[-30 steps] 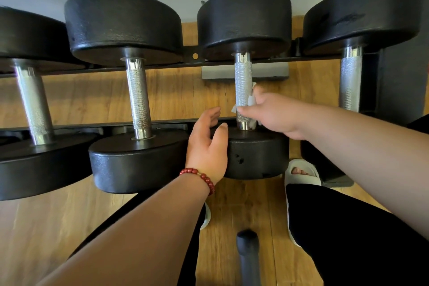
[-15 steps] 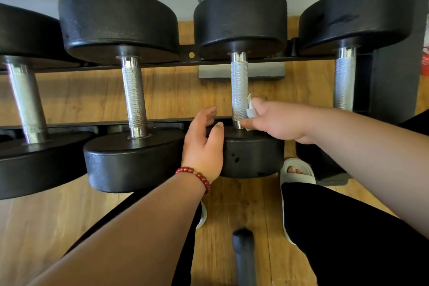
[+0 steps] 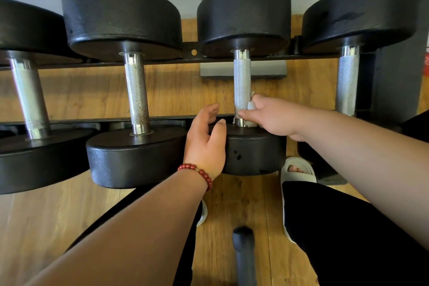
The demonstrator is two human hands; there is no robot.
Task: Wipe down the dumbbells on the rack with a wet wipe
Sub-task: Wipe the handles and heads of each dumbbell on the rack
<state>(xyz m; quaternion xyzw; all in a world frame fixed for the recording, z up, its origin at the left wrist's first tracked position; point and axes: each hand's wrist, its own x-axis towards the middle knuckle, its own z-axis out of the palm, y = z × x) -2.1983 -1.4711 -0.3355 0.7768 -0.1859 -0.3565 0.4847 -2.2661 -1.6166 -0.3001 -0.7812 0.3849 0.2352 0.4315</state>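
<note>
Several black dumbbells with knurled chrome handles lie across the rack point(image 3: 167, 62). My right hand point(image 3: 274, 116) grips the white wet wipe point(image 3: 251, 105) around the lower end of the third dumbbell's handle point(image 3: 242, 81), just above its near head point(image 3: 255, 151). Most of the wipe is hidden by the fingers. My left hand point(image 3: 206, 141), with a red bead bracelet at the wrist, rests with relaxed fingers against the left edge of that near head, between it and the second dumbbell point(image 3: 137, 155).
More dumbbells sit at the far left point(image 3: 30, 100) and far right point(image 3: 348, 83). A black rack upright point(image 3: 394, 76) stands at the right. Below are the wood floor, my legs in black, white slippers point(image 3: 299, 169) and a dark bar end point(image 3: 243, 251).
My right hand with the wipe has slid slightly down the handle toward the near head. My left hand has stayed against the head's left edge.
</note>
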